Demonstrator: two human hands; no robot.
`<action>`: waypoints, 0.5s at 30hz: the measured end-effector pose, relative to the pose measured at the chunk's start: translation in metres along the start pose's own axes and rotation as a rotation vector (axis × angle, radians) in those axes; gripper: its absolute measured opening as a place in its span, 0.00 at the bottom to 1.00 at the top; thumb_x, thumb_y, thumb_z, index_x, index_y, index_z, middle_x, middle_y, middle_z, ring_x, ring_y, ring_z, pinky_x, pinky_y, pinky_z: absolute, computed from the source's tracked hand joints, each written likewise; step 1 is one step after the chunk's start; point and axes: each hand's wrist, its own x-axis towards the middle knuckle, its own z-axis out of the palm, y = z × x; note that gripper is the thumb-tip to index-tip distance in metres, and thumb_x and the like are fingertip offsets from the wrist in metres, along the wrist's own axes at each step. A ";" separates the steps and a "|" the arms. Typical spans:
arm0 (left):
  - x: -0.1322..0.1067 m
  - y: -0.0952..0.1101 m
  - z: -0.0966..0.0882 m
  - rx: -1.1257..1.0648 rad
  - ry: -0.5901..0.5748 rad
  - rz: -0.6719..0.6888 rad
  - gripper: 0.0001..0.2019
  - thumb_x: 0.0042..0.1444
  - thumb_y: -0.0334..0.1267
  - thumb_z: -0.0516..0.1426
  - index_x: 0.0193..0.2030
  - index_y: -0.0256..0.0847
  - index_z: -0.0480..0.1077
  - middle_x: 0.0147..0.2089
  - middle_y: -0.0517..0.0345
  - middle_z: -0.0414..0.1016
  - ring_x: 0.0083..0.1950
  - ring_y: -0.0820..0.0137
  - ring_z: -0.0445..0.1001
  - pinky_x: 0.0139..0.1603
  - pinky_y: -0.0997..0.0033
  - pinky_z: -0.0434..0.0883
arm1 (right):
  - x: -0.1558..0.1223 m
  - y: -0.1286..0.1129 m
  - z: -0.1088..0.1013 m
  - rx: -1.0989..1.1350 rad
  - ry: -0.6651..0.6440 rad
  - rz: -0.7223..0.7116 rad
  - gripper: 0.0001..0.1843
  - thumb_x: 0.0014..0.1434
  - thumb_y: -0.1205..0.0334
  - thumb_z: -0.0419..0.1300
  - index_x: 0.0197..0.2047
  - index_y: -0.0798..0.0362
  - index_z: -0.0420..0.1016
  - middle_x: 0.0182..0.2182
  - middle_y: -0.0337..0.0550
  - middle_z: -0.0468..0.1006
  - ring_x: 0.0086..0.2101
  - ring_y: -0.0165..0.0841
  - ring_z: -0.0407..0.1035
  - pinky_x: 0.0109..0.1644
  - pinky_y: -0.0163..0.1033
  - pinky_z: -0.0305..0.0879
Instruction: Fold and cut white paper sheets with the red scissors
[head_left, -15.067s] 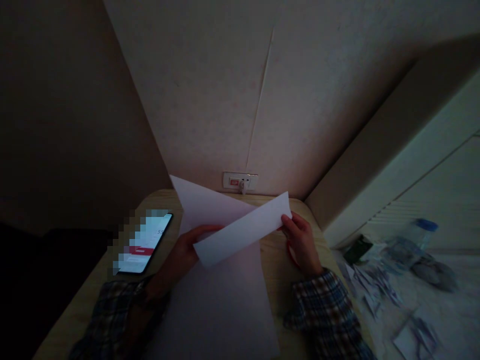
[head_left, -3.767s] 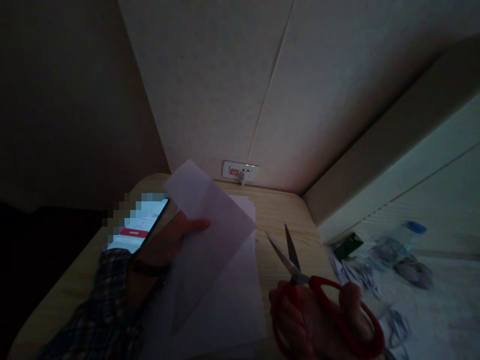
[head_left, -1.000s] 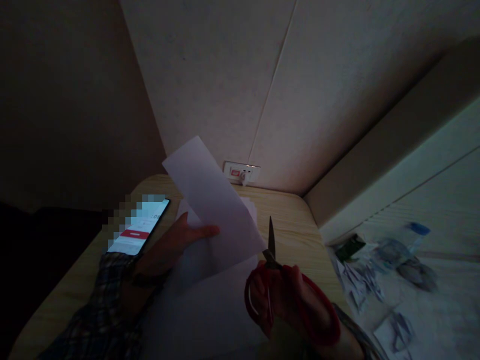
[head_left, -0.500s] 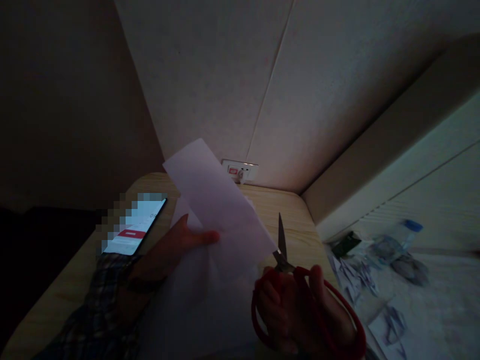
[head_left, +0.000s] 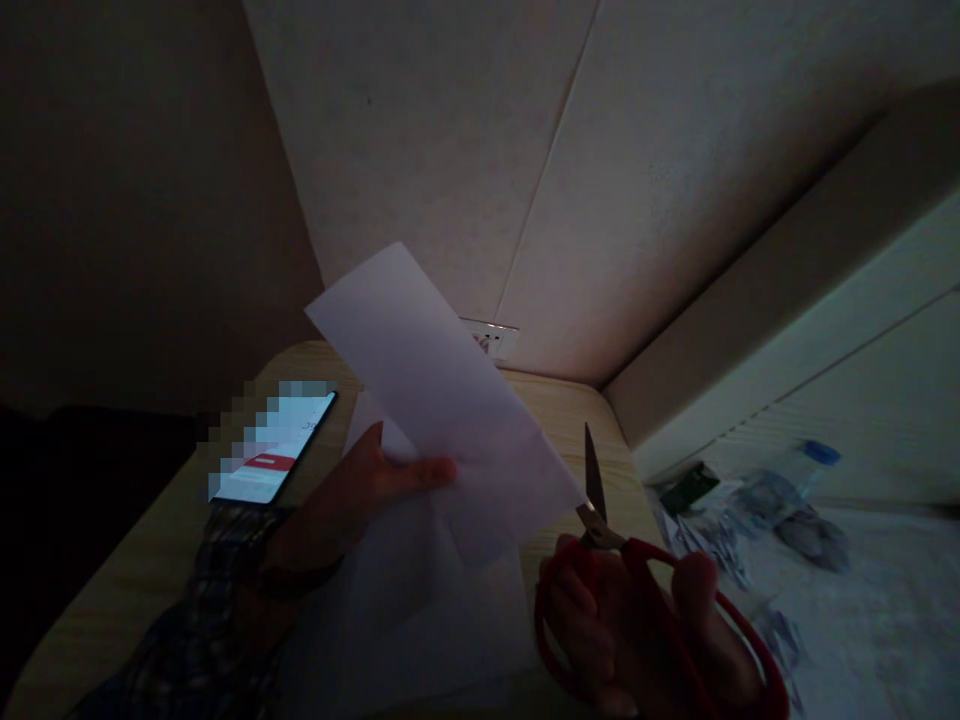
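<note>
A pale wood-grain surface [head_left: 559, 395] lies in dim light. The left hand [head_left: 367, 480] pinches a long, rectangular white paper sheet [head_left: 442, 375] under its thumb, the sheet slanting up ahead of it; the other fingers are hidden. The right hand [head_left: 637, 620] grips red-handled metal scissors [head_left: 600, 530], thumb and fingers spread, blades parted at the sheet's corner just ahead. For clean cutting, a taut corner should help.
</note>
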 end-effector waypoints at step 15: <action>-0.006 0.005 0.001 0.041 0.070 -0.030 0.19 0.31 0.31 0.68 0.34 0.42 0.72 0.31 0.58 0.80 0.36 0.59 0.78 0.33 0.69 0.76 | -0.001 -0.004 0.007 0.129 0.060 -0.050 0.39 0.43 0.25 0.40 0.32 0.53 0.68 0.24 0.39 0.57 0.20 0.28 0.48 0.22 0.35 0.51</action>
